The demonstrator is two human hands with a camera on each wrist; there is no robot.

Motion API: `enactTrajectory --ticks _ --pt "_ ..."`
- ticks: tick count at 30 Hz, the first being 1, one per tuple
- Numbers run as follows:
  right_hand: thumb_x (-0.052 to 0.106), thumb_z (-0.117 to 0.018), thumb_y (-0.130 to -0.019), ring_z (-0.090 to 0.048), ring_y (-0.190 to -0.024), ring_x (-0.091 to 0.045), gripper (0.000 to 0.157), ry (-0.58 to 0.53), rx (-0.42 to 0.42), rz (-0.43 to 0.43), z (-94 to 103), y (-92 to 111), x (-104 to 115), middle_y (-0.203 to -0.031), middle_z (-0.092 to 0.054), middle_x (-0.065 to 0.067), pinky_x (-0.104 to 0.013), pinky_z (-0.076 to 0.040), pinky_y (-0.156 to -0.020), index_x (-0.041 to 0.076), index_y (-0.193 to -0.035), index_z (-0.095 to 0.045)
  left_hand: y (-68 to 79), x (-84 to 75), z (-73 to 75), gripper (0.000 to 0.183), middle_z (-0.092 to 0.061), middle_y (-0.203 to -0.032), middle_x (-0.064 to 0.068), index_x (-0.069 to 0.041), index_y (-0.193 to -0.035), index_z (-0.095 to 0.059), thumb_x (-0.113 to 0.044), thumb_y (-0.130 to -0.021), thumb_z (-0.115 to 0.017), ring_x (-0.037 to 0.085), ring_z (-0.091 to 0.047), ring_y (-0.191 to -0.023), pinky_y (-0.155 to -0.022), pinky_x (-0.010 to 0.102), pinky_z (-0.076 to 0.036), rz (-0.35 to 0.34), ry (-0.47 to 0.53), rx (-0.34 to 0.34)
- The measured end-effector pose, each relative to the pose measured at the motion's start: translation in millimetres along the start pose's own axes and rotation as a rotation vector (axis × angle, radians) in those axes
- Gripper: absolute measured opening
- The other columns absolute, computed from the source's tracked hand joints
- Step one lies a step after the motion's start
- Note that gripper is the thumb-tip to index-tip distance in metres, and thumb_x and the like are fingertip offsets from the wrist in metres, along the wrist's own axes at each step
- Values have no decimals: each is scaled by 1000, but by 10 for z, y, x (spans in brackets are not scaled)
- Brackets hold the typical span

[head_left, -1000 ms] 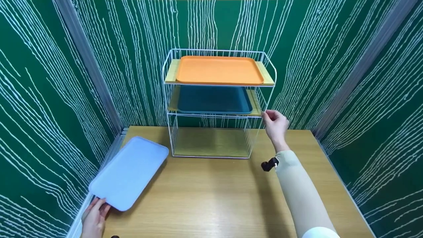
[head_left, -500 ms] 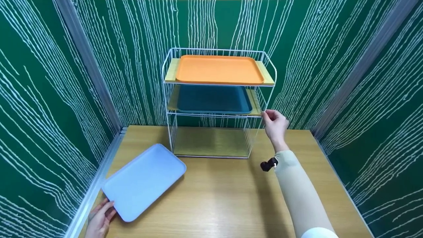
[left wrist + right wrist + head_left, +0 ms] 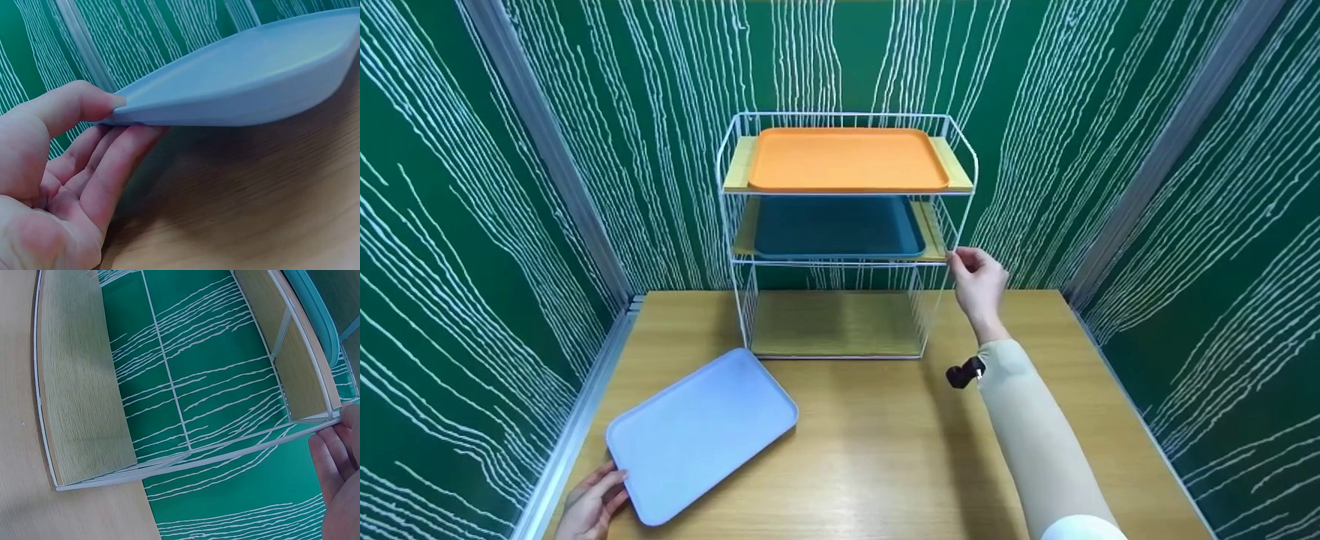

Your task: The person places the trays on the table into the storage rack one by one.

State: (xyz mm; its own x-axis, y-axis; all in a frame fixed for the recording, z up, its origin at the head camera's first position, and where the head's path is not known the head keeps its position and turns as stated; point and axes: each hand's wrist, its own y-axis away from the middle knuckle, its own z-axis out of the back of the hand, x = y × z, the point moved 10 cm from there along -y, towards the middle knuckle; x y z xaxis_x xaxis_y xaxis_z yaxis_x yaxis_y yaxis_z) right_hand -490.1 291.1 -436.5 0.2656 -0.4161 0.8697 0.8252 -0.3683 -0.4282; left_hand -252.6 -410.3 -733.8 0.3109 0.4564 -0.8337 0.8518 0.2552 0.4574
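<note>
A light blue tray (image 3: 701, 435) is pinched at its near left end by my left hand (image 3: 594, 504). In the left wrist view the thumb lies on the rim of the tray (image 3: 236, 84) and the fingers are beneath it, with the tray held above the tabletop. My right hand (image 3: 979, 283) pinches the right front post of a white wire rack (image 3: 826, 357) at middle-shelf height; in the right wrist view the fingers (image 3: 332, 455) are at the frame. An orange tray (image 3: 847, 159) lies on the top shelf and a dark teal tray (image 3: 838, 225) on the middle one.
The rack's bottom shelf (image 3: 836, 322) is a bare wooden board. It stands at the back of a wooden table (image 3: 870, 435). Green walls (image 3: 855, 45) with white wavy lines enclose the table behind and on both sides. A small black device (image 3: 964, 372) sits on the right wrist.
The blue tray has moved right and toward me with my left hand, its far end swinging to the right. My right hand keeps its hold on the rack. The view shifts slightly.
</note>
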Motion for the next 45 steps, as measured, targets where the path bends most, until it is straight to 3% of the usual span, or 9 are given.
enactTrajectory --ticks 8,17,21,25,38,45 --pt "21 -75 -103 -65 -86 -18 20 10 16 -12 -41 14 18 -101 -75 -10 -23 -53 -71 4 -114 -78 63 84 -63 26 -74 -91 -4 -20 -94 -74 4 -100 -66 11 -72 -86 -78 28 -64 -1 -55 0" --pt "21 -73 -104 -64 -88 -18 21 36 20 -21 -6 -7 -14 -102 -74 -10 -23 -52 -72 4 -116 -77 -23 81 -475 21 -75 -97 2 -4 -112 -72 6 -94 -74 16 -72 -87 -77 33 -64 -24 -97 19" --pt "19 -74 -103 -64 -84 -16 19 53 0 10 -1 -18 12 -99 -75 -11 -21 -51 -70 2 -112 -79 -77 54 -741 36 -74 -104 5 10 -129 -62 6 -95 -72 17 -72 -91 -80 34 -64 -62 -132 62" --pt "17 -76 -101 -63 -79 -14 17 71 -33 44 14 -24 50 -94 -76 -11 -20 -48 -67 1 -108 -80 -160 31 -1052 46 -72 -107 9 18 -137 -53 8 -94 -70 18 -72 -92 -81 34 -65 -111 -141 108" --pt "20 -76 -102 -63 -80 -15 19 71 -20 34 17 -12 35 -94 -75 -9 -21 -49 -66 2 -108 -79 -420 35 -2077 38 -70 -105 11 19 -128 -59 13 -92 -69 18 -72 -84 -75 32 -65 -157 -78 210" --pt "19 -74 -104 -63 -83 -17 17 51 2 18 1 4 44 -97 -74 -9 -23 -50 -68 3 -110 -78 -605 -33 -2608 47 -70 -106 15 21 -134 -56 12 -90 -70 18 -72 -82 -72 30 -66 -166 -132 239"
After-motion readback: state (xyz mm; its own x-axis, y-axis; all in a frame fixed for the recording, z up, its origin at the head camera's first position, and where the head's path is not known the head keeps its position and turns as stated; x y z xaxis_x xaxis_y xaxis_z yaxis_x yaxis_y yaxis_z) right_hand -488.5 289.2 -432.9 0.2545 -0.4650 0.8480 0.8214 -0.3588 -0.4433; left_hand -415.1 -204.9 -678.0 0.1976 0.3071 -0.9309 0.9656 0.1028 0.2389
